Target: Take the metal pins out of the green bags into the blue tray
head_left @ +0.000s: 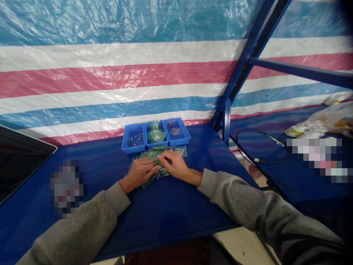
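Observation:
On the blue table, a pile of green see-through plastic bags [150, 152] with thin metal pins lies under and between my hands. My left hand [141, 172] has its fingers curled over the bags from the left side. From the right, my right hand [176, 167] pinches green plastic with its thumb and forefinger. Both hands appear to grip the same bag, though the fingers partly hide it. Just behind are three joined blue bins: the left bin [126, 143] holds loose metal pins, the middle bin [150, 145] green bags, the right bin [179, 142] small clear bags.
A blurred-out item [66, 187] lies on the table at left, near a dark panel [22, 162]. A blue metal frame [228, 88] rises at right. Beyond it, a black cable [248, 156] and plastic bags [317, 123] lie on another blue surface. Striped sheeting [110, 79] hangs behind.

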A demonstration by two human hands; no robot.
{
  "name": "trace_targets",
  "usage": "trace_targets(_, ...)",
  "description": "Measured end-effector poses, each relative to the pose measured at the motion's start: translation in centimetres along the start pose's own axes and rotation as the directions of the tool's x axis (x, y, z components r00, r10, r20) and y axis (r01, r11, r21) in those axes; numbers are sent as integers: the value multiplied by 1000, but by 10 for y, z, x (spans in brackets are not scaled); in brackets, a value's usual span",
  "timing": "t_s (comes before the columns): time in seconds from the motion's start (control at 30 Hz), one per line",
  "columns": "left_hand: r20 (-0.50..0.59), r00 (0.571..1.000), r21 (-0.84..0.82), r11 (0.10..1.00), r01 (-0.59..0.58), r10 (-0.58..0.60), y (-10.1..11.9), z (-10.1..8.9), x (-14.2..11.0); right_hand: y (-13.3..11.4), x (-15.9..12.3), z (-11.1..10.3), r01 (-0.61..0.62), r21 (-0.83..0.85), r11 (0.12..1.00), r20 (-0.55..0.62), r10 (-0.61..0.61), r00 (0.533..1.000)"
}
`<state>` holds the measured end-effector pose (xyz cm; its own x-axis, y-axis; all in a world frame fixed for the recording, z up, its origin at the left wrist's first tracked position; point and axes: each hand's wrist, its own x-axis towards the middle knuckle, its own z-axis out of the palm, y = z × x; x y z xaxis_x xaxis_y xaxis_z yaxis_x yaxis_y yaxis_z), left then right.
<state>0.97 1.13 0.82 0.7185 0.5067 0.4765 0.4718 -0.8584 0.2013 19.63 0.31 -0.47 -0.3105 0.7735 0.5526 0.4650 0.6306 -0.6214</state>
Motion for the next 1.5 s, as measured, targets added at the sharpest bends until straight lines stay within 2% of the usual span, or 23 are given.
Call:
trace_targets(0.57,18,999,41,998,-37,37,0,2,0,-3,0,-1,-17,41,999,-44,19,999)
trace_targets(0.87,41,999,53,998,-19,17,1,2,0,-2,-1,-1,-17,50,999,-63,20,998)
trace_targets(1.2,67,998,90,996,-27,21,0,2,0,1,0,1,2,46,999,-34,0,999)
trace_targets(1.5,67,997,85,996,-30,24,1,2,1,5,3,4,46,-9,999,76,-46,996)
